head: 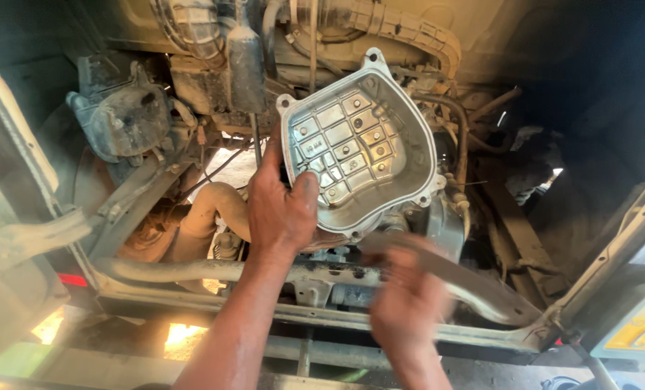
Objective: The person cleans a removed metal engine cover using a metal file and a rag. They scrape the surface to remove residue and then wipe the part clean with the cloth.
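Observation:
My left hand [280,209] grips the lower left edge of a bright aluminium engine cover [355,148], thumb lying on its ribbed inner face. The cover is tilted up, its hollow side facing me, with bolt lugs around its rim. It is held in front of the engine [409,217] in an open vehicle bay. My right hand [405,307] is blurred, below and right of the cover, fingers partly curled near a grey strip-like piece [481,285]; whether it holds anything I cannot tell.
A dusty grey engine part [120,115] sits at upper left. A tan exhaust pipe [207,217] curves below it. Hoses and cables [452,123] run behind the cover. A metal frame rail [192,271] crosses the front; a yellow panel [644,328] shows at lower right.

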